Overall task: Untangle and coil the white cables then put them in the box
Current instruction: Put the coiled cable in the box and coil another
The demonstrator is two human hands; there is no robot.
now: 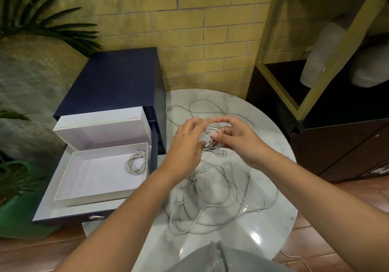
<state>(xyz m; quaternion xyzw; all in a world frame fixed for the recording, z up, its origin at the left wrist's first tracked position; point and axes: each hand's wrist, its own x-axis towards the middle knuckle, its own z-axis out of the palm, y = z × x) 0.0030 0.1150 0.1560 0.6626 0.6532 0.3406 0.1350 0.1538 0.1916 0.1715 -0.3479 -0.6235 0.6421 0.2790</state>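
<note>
While both hands (210, 139) clasp the half-wound cable (211, 137), keep loops even; then left to box (69, 179).

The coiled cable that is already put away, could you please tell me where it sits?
In the head view, the coiled cable lies at left, in the far right corner of the open white box on the blue drawer.

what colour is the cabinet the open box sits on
Dark navy blue. The cabinet shows best in the head view, left of the marble table.

Box (63, 179) mostly free; coil (136, 162) in rt corner.
</note>
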